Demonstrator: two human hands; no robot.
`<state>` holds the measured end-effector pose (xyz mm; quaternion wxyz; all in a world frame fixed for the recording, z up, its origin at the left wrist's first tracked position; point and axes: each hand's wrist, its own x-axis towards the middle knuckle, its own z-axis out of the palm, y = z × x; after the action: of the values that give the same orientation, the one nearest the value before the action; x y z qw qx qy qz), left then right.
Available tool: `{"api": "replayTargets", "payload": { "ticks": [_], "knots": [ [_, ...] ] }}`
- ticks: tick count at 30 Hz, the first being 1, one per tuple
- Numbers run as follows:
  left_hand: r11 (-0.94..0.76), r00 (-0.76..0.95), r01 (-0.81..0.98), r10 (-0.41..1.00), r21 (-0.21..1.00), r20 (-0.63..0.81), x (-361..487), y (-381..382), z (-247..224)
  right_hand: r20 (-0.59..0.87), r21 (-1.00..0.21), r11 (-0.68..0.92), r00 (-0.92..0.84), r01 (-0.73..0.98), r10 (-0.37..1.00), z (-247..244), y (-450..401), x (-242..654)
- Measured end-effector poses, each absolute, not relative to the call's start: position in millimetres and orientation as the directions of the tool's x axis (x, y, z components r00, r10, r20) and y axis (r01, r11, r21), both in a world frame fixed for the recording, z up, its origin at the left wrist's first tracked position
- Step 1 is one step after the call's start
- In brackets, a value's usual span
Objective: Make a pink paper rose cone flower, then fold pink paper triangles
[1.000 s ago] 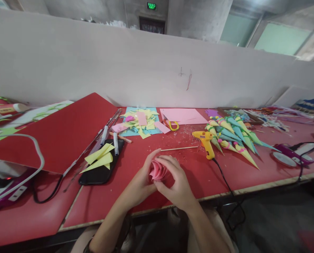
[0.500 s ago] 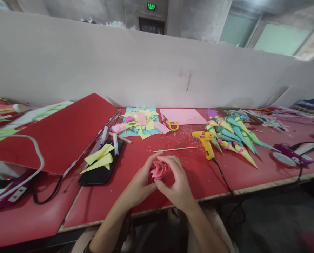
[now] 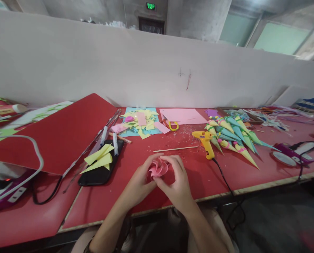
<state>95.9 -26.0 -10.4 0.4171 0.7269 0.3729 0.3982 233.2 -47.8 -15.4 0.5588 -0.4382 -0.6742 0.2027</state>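
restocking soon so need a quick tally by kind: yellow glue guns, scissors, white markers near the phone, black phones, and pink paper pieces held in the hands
Yellow glue gun: 1
Scissors: 1
White markers: 2
Black phone: 1
Held pink paper piece: 1
Total: 6

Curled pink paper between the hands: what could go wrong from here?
The curled pink paper could crease if the left hand and right hand squeeze too hard.
The thin stick, lying just beyond the fingertips, might get knocked.
The yellow glue gun could be dragged if its black cord, hanging over the table's front edge, snags.
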Motion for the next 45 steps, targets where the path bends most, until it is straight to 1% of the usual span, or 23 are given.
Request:
{"api": "replayTargets", "payload": {
  "ticks": [5,16,19,23,28,31,35,39,45],
  "knots": [
    [-0.364,0.402,0.207,0.878,0.908,0.26,97,-26,-10,0.569,-0.769,0.525,0.016,0.365,0.822,-15,-48,233],
    [-0.319,0.336,0.197,0.91,0.927,0.242,100,-26,-10,0.536,-0.789,0.492,0.021,0.368,0.844,-16,-48,232],
    [-0.316,0.35,0.18,0.906,0.931,0.24,100,-26,-11,0.539,-0.789,0.5,0.01,0.358,0.843,-17,-48,231],
    [-0.307,0.359,0.212,0.908,0.928,0.218,100,-26,-11,0.539,-0.786,0.502,0.003,0.36,0.842,-18,-47,231],
    [-0.308,0.377,0.196,0.9,0.931,0.218,102,-26,-9,0.557,-0.772,0.504,0.032,0.387,0.83,-18,-47,231],
    [-0.297,0.323,0.228,0.921,0.927,0.216,103,-25,-10,0.574,-0.759,0.505,0.055,0.412,0.817,-19,-47,231],
    [-0.215,0.198,0.27,0.966,0.939,0.165,104,-25,-10,0.554,-0.768,0.478,0.068,0.427,0.829,-21,-47,232],
    [-0.172,0.188,0.282,0.975,0.944,0.122,106,-26,-8,0.495,-0.811,0.42,0.093,0.408,0.864,-22,-46,231],
    [-0.237,0.184,0.325,0.965,0.916,0.184,107,-26,-11,0.484,-0.839,0.423,0.114,0.342,0.867,-23,-44,231]
  ]
}}
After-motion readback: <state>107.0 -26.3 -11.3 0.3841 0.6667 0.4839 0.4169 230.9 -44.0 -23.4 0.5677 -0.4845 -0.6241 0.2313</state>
